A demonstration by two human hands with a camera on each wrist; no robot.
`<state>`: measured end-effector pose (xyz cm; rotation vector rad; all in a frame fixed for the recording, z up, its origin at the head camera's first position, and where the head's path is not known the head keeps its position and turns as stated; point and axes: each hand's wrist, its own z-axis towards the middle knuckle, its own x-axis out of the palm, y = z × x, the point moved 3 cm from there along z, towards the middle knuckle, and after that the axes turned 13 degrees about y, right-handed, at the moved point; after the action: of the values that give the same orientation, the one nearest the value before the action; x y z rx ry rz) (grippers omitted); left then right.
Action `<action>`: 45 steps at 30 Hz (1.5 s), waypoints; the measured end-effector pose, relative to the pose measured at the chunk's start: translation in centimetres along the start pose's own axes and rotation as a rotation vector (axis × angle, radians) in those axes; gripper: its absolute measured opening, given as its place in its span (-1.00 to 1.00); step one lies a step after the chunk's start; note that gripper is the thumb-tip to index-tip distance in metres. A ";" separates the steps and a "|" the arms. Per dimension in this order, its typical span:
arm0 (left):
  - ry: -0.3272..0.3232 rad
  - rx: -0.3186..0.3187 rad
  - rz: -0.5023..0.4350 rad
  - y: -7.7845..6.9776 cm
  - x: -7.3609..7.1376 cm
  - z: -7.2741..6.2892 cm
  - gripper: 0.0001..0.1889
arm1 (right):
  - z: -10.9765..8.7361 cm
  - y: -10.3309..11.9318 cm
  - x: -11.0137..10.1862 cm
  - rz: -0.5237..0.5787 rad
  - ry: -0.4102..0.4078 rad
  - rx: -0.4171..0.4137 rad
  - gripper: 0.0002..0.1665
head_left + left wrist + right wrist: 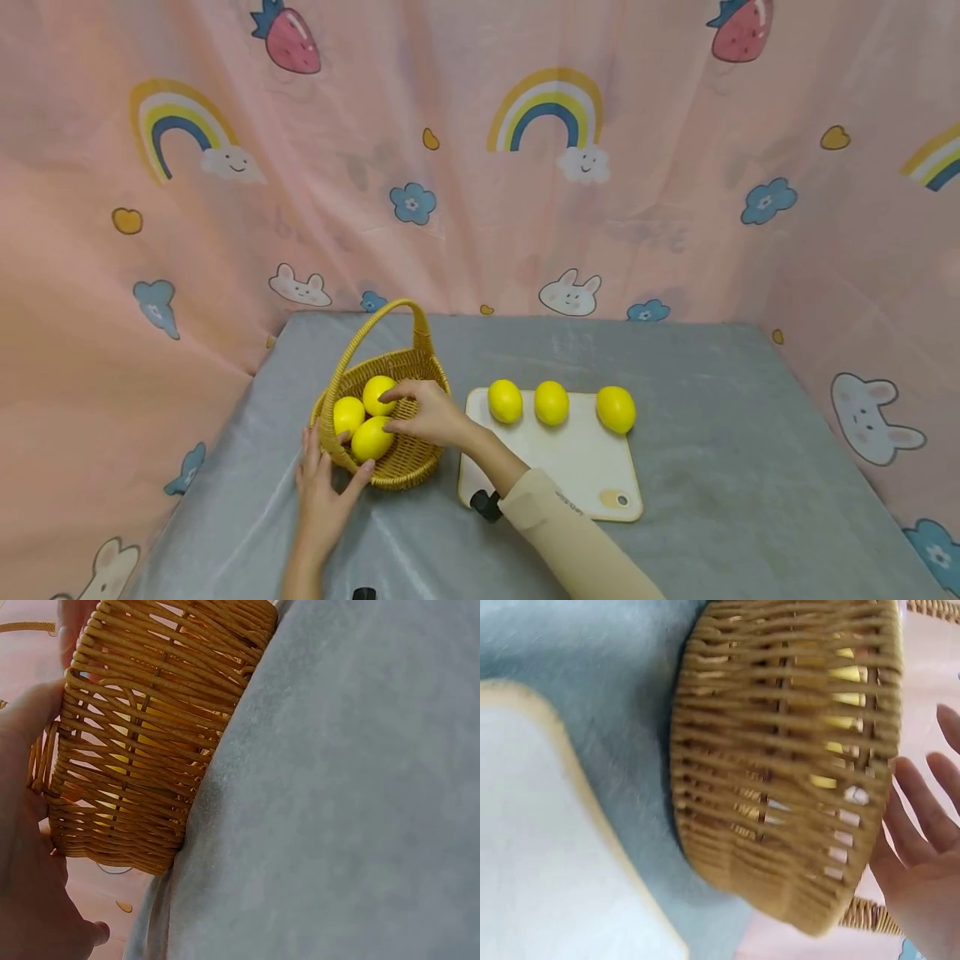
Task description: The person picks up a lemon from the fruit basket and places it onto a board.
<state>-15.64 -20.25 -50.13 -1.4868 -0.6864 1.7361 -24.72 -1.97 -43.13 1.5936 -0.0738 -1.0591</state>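
A yellow wicker basket (405, 477) with a tall arched handle stands left of centre. Inside it lie three lemons (372, 439), grouped toward its left side. My left hand (326, 496) holds the basket's front left rim; in the left wrist view the thumb (34, 709) lies against the wicker edge. Over the basket reaches my right hand (431, 414), thumb and fingers spread apart, fingertips right by two of the lemons. In the right wrist view its fingers (919, 814) look loosely extended past the rim, with nothing held between them.
To the basket's right lies a white cutting board (555, 467) with a tan edge. Three more lemons (551, 403) sit in a row along its far side. A grey cloth (720, 467) covers the table, and a pink patterned curtain (465, 233) hangs behind.
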 end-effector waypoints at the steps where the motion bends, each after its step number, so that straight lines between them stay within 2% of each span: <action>1: -0.003 0.003 0.002 0.1 0.0 0.0 -0.43 | 0.3 0.1 0.2 -0.018 0.028 0.004 -0.54; 6: 0.002 -0.002 0.004 0.0 -0.1 0.1 -0.28 | 1.4 0.5 1.5 -0.112 0.136 -0.006 -0.55; 10: 0.010 -0.013 0.007 -0.2 -0.1 0.2 -0.16 | 2.1 0.5 2.4 -0.135 0.139 -0.021 -0.58; 16: 0.013 -0.012 0.010 -0.3 -0.2 0.3 -0.15 | 3.1 0.7 2.9 -0.098 0.138 -0.017 -0.63; 22: 0.023 -0.008 0.013 -0.3 -0.1 0.4 -0.17 | 4.1 1.1 3.3 -0.122 0.195 -0.024 -0.66; 26: 0.035 -0.010 0.008 -0.3 -0.1 0.3 -0.16 | 4.4 1.0 3.9 -0.186 0.252 -0.025 -0.64; 29: 0.040 -0.010 0.008 -0.4 0.0 0.2 -0.18 | 4.3 0.9 4.0 -0.281 0.259 -0.021 -0.64; 32: 0.032 -0.010 0.011 -0.4 0.1 0.2 -0.19 | 4.1 0.9 4.0 -0.394 0.236 0.002 -0.67; 35: 0.021 -0.011 0.006 -0.3 0.1 0.1 -0.18 | 3.9 0.8 3.8 -0.460 0.221 0.053 -0.70; 45: 0.009 -0.031 0.008 0.0 0.0 -0.1 -0.16 | 3.7 0.6 4.2 -0.477 0.285 0.141 -0.59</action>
<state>-15.54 -20.23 -50.14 -1.5192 -0.7068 1.7315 -24.39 -7.35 -44.84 1.9291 0.4531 -1.1906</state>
